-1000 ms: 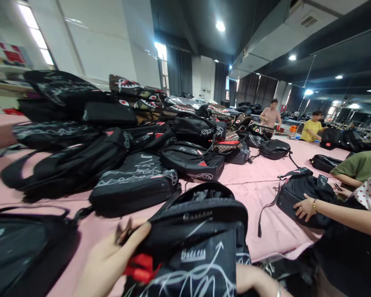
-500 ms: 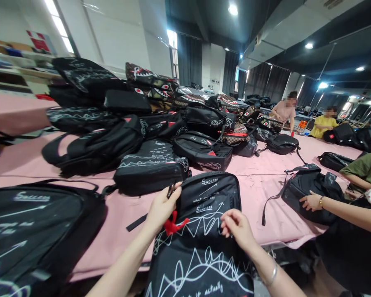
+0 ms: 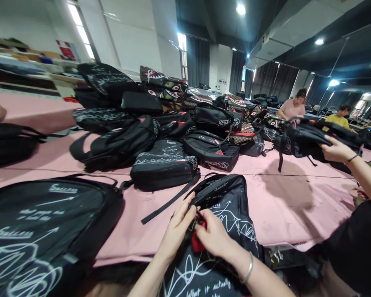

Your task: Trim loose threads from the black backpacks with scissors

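The black backpack (image 3: 238, 218) is positioned at the near edge of the pink table (image 3: 284, 181), its lower part extending past that edge. Its top panel is folded forward along the upper left side, where both hands are applied.

The left hand (image 3: 181, 222) is laid on that side with fingers extended; whether the thumb is closed on the fabric cannot be told. The fingers of the right hand (image 3: 213, 235) are curled and appear pinched on a small dark piece (image 3: 199, 215), too obscured to be identified. A red piece (image 3: 198, 242) hangs beneath them, against the backpack.

The step in hand is judged to be close two-handed work at this side of the backpack. For the next move, the fabric should be steadied by the left hand while the dark piece is controlled by the right; the red piece should be kept free of the fold.

To the left of the backpack, a loose strap (image 3: 173, 200) and a lettered bag (image 3: 89, 202) are found. Behind it, a boxy bag (image 3: 165, 175) is placed. To its right, a raised bag (image 3: 309, 138) is held above the table by a co-worker's hand (image 3: 338, 150).
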{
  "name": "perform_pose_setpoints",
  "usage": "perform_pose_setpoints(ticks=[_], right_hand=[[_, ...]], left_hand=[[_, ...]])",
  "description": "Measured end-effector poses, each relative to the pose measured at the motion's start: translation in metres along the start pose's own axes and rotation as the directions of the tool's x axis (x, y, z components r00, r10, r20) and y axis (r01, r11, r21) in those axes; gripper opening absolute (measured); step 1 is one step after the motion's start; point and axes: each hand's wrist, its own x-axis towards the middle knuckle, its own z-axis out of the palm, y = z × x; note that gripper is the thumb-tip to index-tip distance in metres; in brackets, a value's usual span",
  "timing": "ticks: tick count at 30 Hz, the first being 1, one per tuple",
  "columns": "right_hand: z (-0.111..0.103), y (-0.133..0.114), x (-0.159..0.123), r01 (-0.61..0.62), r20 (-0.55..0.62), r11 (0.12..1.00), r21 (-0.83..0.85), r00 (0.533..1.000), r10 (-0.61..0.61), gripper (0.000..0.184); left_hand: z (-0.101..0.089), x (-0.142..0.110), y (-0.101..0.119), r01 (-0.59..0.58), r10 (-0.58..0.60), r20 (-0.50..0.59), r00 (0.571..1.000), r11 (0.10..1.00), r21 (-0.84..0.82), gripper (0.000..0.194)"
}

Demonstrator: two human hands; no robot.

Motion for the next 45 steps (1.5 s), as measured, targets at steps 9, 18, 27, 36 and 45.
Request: perform_pose_setpoints(ticks=[9,18,27,36,45], right_hand=[[-0.101,0.021,0.026,0.010,-0.384,0.996,0.083,0.923,0.023,0.016],[-0.133,0.035,0.021,-0.239,-0.156,0.933,0.270,0.945,0.287,0.045],[-0.061,0.057,-0.147,-0.320,-0.164,0.946,0.052,0.932,0.324,0.024],[-0.034,0.073,-0.175,-0.381,-0.345,0.900,0.210,0.832,0.433,0.032],[-0.033,0.072,-0.176,-0.414,-0.233,0.801,0.432,0.807,0.542,0.030]], left_hand=[[-0.012,-0.003,0.001,-0.048,0.055,-0.051,0.997,0.990,0.135,0.059],[-0.035,-0.030,-0.025,-0.419,0.471,-0.053,0.880,0.825,0.379,0.015],[-0.052,-0.104,-0.112,-0.068,0.161,-0.285,0.945,0.948,0.311,0.014],[-0.054,-0.101,-0.097,0.447,-0.605,-0.175,0.777,0.726,-0.522,0.031],[-0.065,-0.098,-0.102,0.457,-0.553,-0.143,0.821,0.786,-0.416,0.027]])
